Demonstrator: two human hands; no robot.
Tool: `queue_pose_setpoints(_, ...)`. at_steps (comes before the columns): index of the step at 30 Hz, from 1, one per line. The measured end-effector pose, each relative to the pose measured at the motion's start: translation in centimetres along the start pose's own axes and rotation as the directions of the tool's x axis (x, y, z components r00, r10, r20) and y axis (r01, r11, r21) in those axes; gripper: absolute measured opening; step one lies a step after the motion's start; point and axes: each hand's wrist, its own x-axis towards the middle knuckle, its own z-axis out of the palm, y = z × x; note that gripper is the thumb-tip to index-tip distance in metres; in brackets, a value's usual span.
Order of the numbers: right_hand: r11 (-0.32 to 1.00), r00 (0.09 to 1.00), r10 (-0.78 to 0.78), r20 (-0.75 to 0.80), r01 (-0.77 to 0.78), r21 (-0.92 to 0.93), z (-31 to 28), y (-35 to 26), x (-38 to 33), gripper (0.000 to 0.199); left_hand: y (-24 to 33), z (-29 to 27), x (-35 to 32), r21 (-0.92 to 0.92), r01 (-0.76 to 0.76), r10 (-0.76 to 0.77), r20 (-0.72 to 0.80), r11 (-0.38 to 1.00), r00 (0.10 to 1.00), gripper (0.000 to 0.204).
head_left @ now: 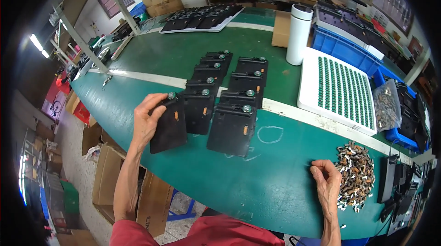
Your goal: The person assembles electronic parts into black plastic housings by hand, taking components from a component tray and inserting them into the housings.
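Note:
My left hand [148,116] pinches the upper left edge of a flat black panel [168,129], which lies slightly turned on the green table. A round metallic-green part sits at that panel's top corner, and a small orange-brown piece shows on its face. Beside it, similar black panels stand in two overlapping rows, among them a near one [231,131] and its neighbour [198,113]. At the right, my right hand [328,179] is closed, thumb against the fingers, by a pile of small brown parts with white ends [356,177]. Whatever its fingertips hold is too small to make out.
A white tray [308,94] with rows of small green parts stands at the right, a white bottle [298,37] behind it. Blue crates [344,49] and a bag of small parts [387,106] lie beyond. More black panels [197,18] rest at the back.

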Motion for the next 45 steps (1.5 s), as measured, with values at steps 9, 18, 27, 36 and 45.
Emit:
queue_pose_setpoints(9,0.997,1.0,-0.019,-0.02,0.018,-0.079,0.5,-0.1,0.3,0.012,-1.5,1.3,-3.1,0.041,-0.085,0.078,0.138,0.996,0.987,0.03)
queue_pose_setpoints(18,0.997,0.998,-0.039,-0.04,0.036,-0.075,0.6,0.5,0.3,0.012,-3.0,3.6,-1.0,0.048,-0.252,0.243,0.136,0.967,0.96,0.029)
queue_pose_setpoints(27,0.997,0.999,-0.029,-0.037,0.027,-0.072,0.6,0.2,0.4,0.012,-3.5,4.9,0.2,0.04,-0.312,0.305,0.119,0.949,0.945,0.03)
queue_pose_setpoints(36,0.997,0.999,-0.026,-0.037,0.023,-0.078,0.7,0.1,0.5,0.011,-3.4,4.5,0.7,0.027,-0.29,0.286,0.097,0.957,0.953,0.029)
queue_pose_setpoints(45,0.996,0.997,-0.019,-0.069,0.013,-0.084,1.2,0.3,0.2,0.008,-8.2,-0.7,6.9,0.162,-0.231,0.229,0.031,0.959,0.973,0.026)
